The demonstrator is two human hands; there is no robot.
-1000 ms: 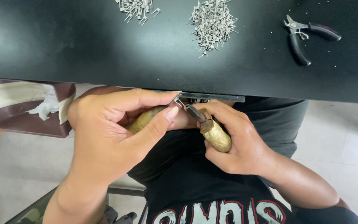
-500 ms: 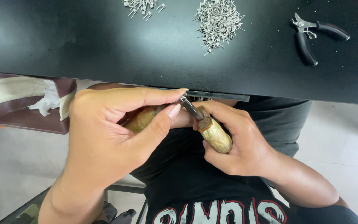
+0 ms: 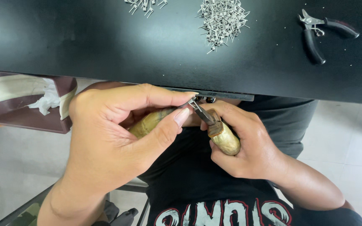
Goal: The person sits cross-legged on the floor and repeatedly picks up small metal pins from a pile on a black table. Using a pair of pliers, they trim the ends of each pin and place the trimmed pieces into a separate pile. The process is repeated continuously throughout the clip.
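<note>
Just below the front edge of the black table (image 3: 105,46), my left hand (image 3: 118,138) wraps a wooden-handled tool (image 3: 147,123), thumb and forefinger pinching at its metal tip. My right hand (image 3: 248,146) grips a second wooden-handled tool (image 3: 225,140) whose dark metal shaft (image 3: 200,112) points up-left to the same spot. The two tips meet on a tiny metal piece (image 3: 192,101), too small to make out. Both hands hover over my lap, close together.
A pile of small metal pins (image 3: 223,19) lies on the table, with a smaller scatter of pins (image 3: 145,5) at the top edge. Black-handled pliers (image 3: 319,31) rest at the right. A brown bin with white tissue (image 3: 42,104) stands at the left.
Both hands stay together at the table edge. The right tool's shaft has tilted slightly, and the view has shifted a little.
</note>
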